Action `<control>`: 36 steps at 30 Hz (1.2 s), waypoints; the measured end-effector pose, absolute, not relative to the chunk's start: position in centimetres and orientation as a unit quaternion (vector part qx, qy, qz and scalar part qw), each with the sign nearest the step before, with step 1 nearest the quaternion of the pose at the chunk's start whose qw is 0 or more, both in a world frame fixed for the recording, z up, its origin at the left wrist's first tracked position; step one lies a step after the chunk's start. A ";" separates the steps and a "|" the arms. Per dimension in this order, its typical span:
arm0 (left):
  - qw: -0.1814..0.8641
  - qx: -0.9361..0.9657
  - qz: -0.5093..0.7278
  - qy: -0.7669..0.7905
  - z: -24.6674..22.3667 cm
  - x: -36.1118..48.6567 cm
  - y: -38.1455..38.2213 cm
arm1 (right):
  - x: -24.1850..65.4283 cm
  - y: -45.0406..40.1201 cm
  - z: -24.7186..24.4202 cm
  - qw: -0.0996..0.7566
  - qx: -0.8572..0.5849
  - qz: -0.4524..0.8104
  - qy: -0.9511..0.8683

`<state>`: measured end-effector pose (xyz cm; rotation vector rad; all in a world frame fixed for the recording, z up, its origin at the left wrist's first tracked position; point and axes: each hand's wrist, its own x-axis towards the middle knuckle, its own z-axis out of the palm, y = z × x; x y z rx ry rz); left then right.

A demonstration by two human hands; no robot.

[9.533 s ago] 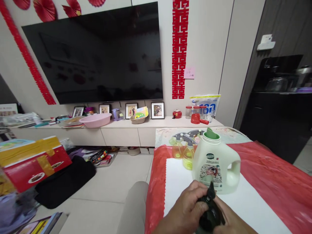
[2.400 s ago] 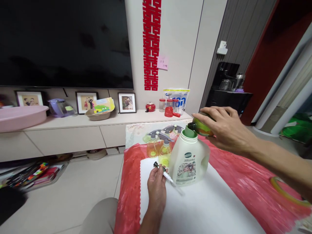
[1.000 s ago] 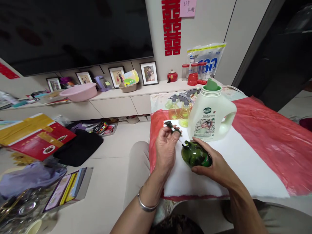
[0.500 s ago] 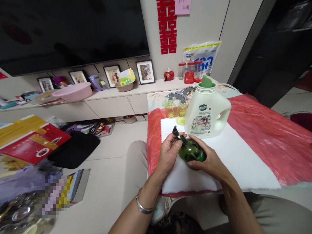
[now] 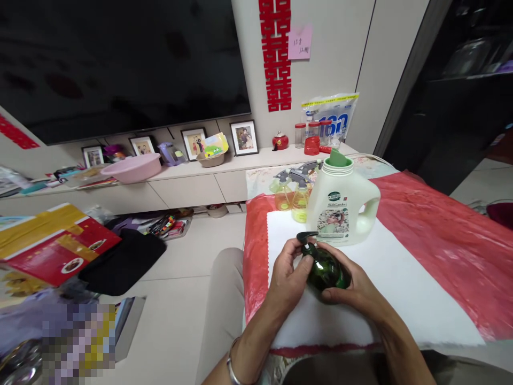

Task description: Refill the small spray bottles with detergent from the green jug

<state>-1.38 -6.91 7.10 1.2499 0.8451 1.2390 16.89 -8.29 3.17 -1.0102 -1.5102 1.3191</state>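
A dark green pump bottle [image 5: 325, 269] is held tilted above the white cloth [image 5: 404, 289], its black pump head toward the upper left. My left hand [image 5: 289, 271] is closed around the collar under the pump, thumb pressed on the near side. Wrapped around the lower body of the bottle, my right hand [image 5: 355, 283] grips it with the thumb in front. Just behind stands a large pale green jug [image 5: 340, 206] with a green piece in its mouth. Yellowish spray bottles [image 5: 300, 200] with grey trigger heads stand to its left.
Red plastic sheeting [image 5: 425, 230] covers the table under the cloth. On the shelf behind are red-lidded jars [image 5: 300, 136], a red pot [image 5: 280, 141], photo frames and a pink basin [image 5: 131, 168]. Boxes [image 5: 60, 243] and bags lie on the floor at left.
The pump head has turned so its spout points more to the right, and the bottle has shifted slightly in my hands. The whole view has tipped upward a little.
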 end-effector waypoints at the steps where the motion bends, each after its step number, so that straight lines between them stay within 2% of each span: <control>1: 0.553 0.534 0.527 0.362 7.0 -1.1 -7.0 | 16.9 -8.3 3.2 0.435 -0.401 0.531 -0.607; 6: 0.467 0.556 0.541 0.424 7.1 -0.2 -6.9 | 17.3 -8.3 2.7 0.432 -0.388 0.541 -0.609; 15: 0.562 0.557 0.500 0.352 8.3 -1.2 -8.1 | 17.1 -8.7 1.5 0.472 -0.361 0.576 -0.561; 22: 0.497 0.545 0.538 0.409 8.2 -0.4 -7.7 | 16.2 -8.3 0.5 0.460 -0.338 0.602 -0.558; 27: 0.583 0.489 0.509 0.403 8.9 -0.6 -7.7 | 16.0 -8.6 0.6 0.478 -0.328 0.652 -0.489; 30: 0.635 0.451 0.498 0.382 9.1 -0.8 -8.1 | 15.9 -8.9 1.6 0.484 -0.351 0.641 -0.481; 36: 0.548 0.543 0.504 0.388 7.8 -1.0 -8.6 | 15.3 -8.5 2.4 0.492 -0.359 0.589 -0.531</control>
